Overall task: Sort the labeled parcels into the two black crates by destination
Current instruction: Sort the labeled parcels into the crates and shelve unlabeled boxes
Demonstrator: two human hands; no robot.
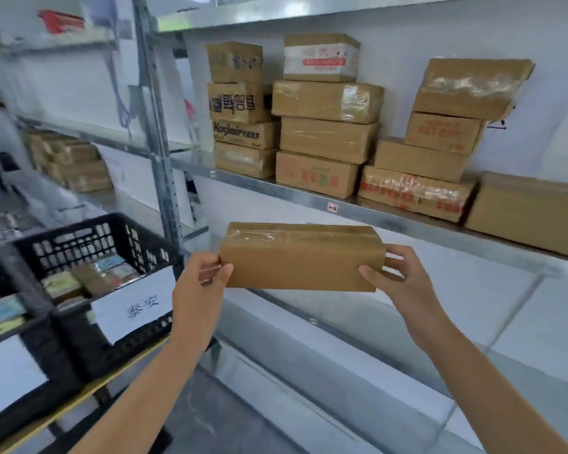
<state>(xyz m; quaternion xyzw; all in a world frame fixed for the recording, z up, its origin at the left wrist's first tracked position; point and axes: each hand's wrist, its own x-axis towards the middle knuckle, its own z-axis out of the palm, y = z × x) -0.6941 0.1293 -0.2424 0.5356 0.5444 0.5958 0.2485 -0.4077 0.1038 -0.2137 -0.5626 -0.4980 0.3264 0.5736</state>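
Both hands, left hand (pixel 204 276) and right hand (pixel 404 276), grip the ends of a taped brown cardboard parcel (pixel 302 257), fingers curled round it, probably checking its label before choosing a black plastic crate (pixel 89 237).

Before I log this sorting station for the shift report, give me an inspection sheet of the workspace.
Surface: metal shelf bears stacked cardboard boxes.
Job's things: brown taped parcel held in the air in front of the shelf; right crate and left crate, both black with white labels, hold parcels.
Clutter: nothing seen.
Hands: left hand grips the parcel's left end, right hand its right end.
Cables: cannot tell; something blurred hangs by the left post.
Surroundings: white wall; more boxes on blurred shelving at left.
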